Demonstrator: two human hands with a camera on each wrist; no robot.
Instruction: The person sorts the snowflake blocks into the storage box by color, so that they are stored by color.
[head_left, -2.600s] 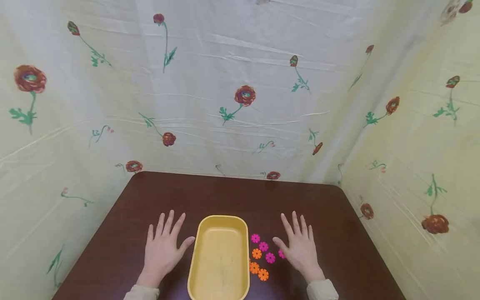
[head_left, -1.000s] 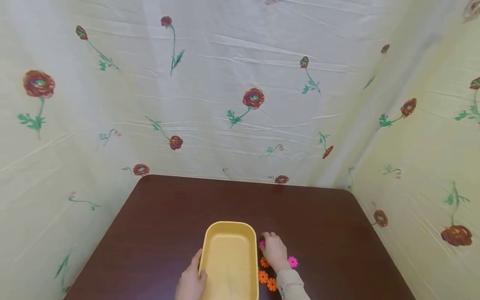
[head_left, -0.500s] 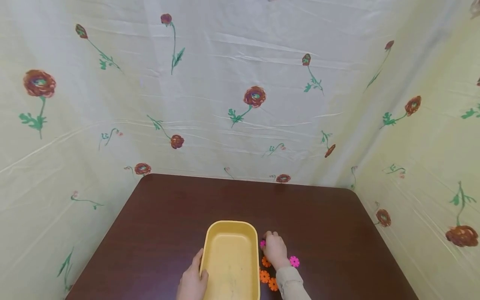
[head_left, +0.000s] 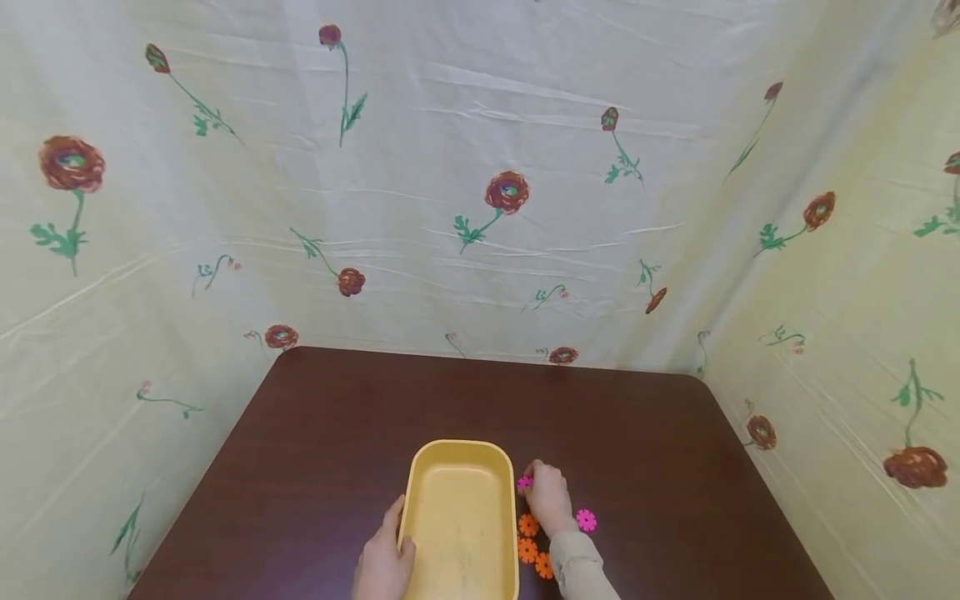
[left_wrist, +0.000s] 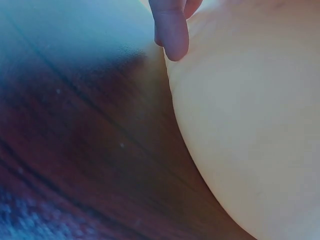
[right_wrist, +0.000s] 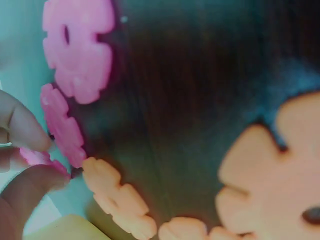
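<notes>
A yellow oblong tray (head_left: 417,492) sits near the front edge of the dark table. My left hand (head_left: 392,537) grips its left rim, with the thumb (head_left: 407,550) hooked over the edge; in the left wrist view a fingertip (left_wrist: 172,35) presses the tray wall (left_wrist: 250,125). My right hand (head_left: 534,483) is curled just right of the tray and pinches a pink flower disc (head_left: 524,482) off the table. In the right wrist view the fingertips (right_wrist: 22,132) close on that pink flower disc (right_wrist: 36,156). Other pink discs (right_wrist: 77,45) and orange discs (right_wrist: 117,197) lie beside it.
Loose on the brown table (head_left: 465,400) lie one pink disc (head_left: 586,520) right of my wrist and three orange discs (head_left: 528,549) between tray and sleeve. Floral sheets (head_left: 480,208) wall in the back and both sides.
Both hands earlier lay flat on the table. Since then the left took hold of the tray rim and the right curled onto a pink disc; in the last half second it has barely shifted.
</notes>
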